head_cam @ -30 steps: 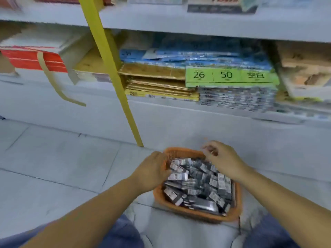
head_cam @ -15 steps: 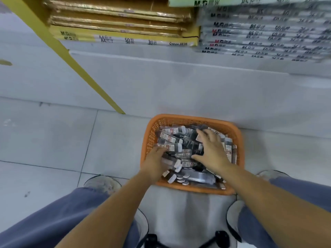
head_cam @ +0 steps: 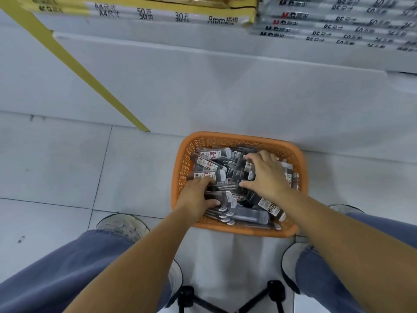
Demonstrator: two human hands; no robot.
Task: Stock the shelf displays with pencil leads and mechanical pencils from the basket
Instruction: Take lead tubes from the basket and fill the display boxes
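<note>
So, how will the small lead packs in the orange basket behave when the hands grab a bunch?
Probably slippery: the packs look glossy and lie in a loose heap in the basket. Likely light and fairly stiff, being small flat cases. A bunch may fan apart in the right hand.

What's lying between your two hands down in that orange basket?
The head view shows small labelled packets, heaped loose in the basket, filling the gap between the left hand and the right hand.

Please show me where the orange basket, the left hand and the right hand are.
orange basket [head_cam: 243,137], head view, far rim.
left hand [head_cam: 194,197], head view, its back.
right hand [head_cam: 267,175], head view, its back.
</note>
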